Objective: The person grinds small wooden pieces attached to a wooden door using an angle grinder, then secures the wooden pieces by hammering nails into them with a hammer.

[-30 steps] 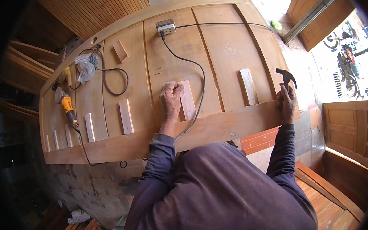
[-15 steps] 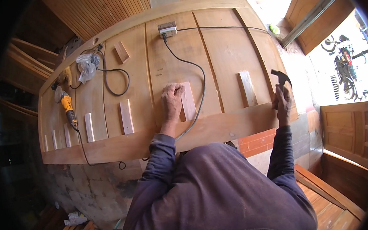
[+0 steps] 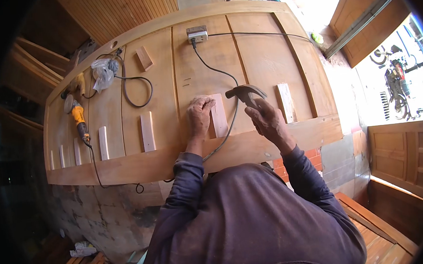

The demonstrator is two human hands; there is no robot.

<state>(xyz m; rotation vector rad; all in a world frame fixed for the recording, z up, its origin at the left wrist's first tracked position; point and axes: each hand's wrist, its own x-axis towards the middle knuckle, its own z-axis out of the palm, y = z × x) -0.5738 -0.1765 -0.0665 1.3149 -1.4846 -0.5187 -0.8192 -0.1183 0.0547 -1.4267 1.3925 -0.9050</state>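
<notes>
My right hand (image 3: 270, 123) is closed around the handle of a claw hammer (image 3: 245, 91), its head held just right of a pale wooden block (image 3: 219, 117). At the block's upper left edge, my left hand (image 3: 200, 114) has its fingers curled in a pinch; what they hold is hidden. The block stands on a large panelled wooden door (image 3: 259, 47) lying flat, near its close edge rail. Farther right is another wooden block (image 3: 286, 103), and to the left stands a similar one (image 3: 147, 131). Two small nails (image 3: 186, 81) lie on the panel above my left hand.
A socket box (image 3: 197, 34) sits on the door, its black cable (image 3: 225, 73) curving down beside the block. An orange angle grinder (image 3: 79, 118), a plastic bag (image 3: 103, 74) and a loose block (image 3: 144, 58) lie on the left. A motorcycle (image 3: 397, 79) stands outside at right.
My right hand has swung the hammer leftward from the door's right end to beside the middle block. My left hand stays at that block. The view has shifted slightly.
</notes>
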